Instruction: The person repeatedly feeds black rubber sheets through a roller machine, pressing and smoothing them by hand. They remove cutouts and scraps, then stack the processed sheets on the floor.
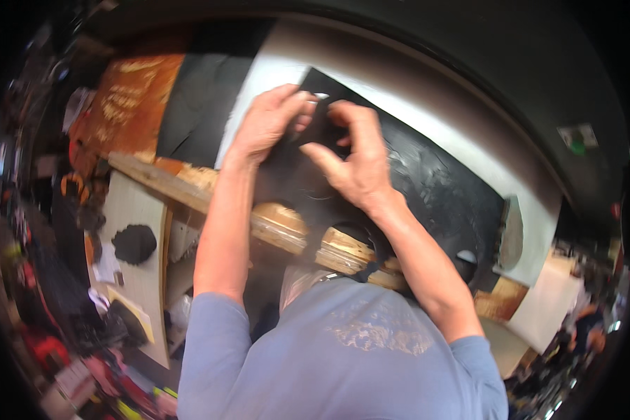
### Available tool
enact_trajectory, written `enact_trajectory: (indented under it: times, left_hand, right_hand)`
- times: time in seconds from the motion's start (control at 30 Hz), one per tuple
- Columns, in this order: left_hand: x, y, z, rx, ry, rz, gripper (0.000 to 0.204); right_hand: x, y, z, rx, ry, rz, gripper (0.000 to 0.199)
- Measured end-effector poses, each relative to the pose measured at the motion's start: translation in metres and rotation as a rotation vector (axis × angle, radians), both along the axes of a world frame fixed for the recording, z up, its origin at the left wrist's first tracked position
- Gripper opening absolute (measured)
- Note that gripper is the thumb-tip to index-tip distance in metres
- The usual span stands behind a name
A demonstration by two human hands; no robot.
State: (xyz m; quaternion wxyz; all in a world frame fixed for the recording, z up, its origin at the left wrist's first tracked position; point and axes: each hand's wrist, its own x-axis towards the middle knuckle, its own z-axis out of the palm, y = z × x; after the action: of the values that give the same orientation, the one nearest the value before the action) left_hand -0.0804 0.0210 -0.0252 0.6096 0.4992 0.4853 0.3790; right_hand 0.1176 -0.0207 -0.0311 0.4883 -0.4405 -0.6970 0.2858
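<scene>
A large black sheet [427, 164], glossy and creased like leather or rubber, lies across the bench. Over its far left corner is my left hand [273, 119], fingers curled in and thumb bent against them. A small pale glint [321, 96] shows beside those fingertips; what they pinch, if anything, is lost against the black. Just to the right, my right hand [360, 157] hovers over the sheet, its thumb stretched away from the bent fingers and a dark gap between. Both hands are slightly blurred.
A white board [276, 66] lies under the sheet, with another black piece [213, 91] and a worn brown board [133, 98] to the left. Wooden pieces [346, 248] line the near edge. A grey block [512, 231] sits at the right. Left below, a pale shelf [133, 210] holds a black lump [134, 243].
</scene>
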Motion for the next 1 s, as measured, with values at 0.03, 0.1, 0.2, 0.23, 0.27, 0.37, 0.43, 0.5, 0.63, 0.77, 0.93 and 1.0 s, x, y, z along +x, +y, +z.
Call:
enact_trajectory:
  times: [0.03,0.1,0.2,0.23,0.27,0.37,0.43,0.5,0.63,0.77,0.93,1.0]
  left_hand:
    - [-0.001,-0.001,0.003,0.011,0.043,0.035,0.025]
    - [0.013,-0.004,0.006,0.019,-0.004,-0.038,0.029]
    - [0.033,-0.009,0.002,0.135,-0.081,-0.014,0.027]
    - [0.037,-0.009,-0.002,0.105,-0.081,0.031,0.027]
    - [0.037,-0.010,-0.007,0.102,-0.085,0.095,0.027]
    - [0.030,-0.010,-0.022,0.311,0.092,0.354,0.028]
    - [0.022,-0.014,-0.028,0.434,0.349,0.503,0.025]
    - [0.021,-0.023,-0.031,0.650,0.462,0.737,0.024]
    - [0.037,-0.060,-0.030,0.626,0.297,0.713,0.029]
    - [0.065,-0.100,-0.031,0.372,0.357,0.477,0.041]
    - [0.089,-0.099,-0.020,0.043,0.163,0.341,0.059]
    - [0.087,-0.092,-0.012,-0.010,0.141,0.330,0.063]
  right_hand:
    - [-0.001,-0.002,-0.001,-0.138,0.092,-0.023,0.068]
    - [0.004,-0.002,-0.003,-0.152,-0.085,-0.032,0.079]
    - [0.012,0.000,-0.014,-0.270,0.062,0.023,0.066]
    - [0.017,-0.002,-0.017,-0.349,0.211,0.067,0.061]
    - [0.019,-0.004,-0.019,-0.357,0.246,0.066,0.051]
    - [0.031,-0.014,-0.015,-0.386,-0.009,-0.013,0.023]
    - [0.046,-0.019,-0.002,-0.054,0.055,0.240,0.008]
    - [0.068,-0.019,0.016,0.036,0.088,0.262,0.010]
    - [0.133,-0.005,0.065,-0.086,0.363,0.258,0.016]
    - [0.170,-0.004,0.095,-0.331,0.208,-0.111,0.024]
    - [0.155,0.015,0.074,-0.584,-0.403,0.296,0.031]
    - [0.142,0.022,0.050,-0.609,-0.488,0.312,0.034]
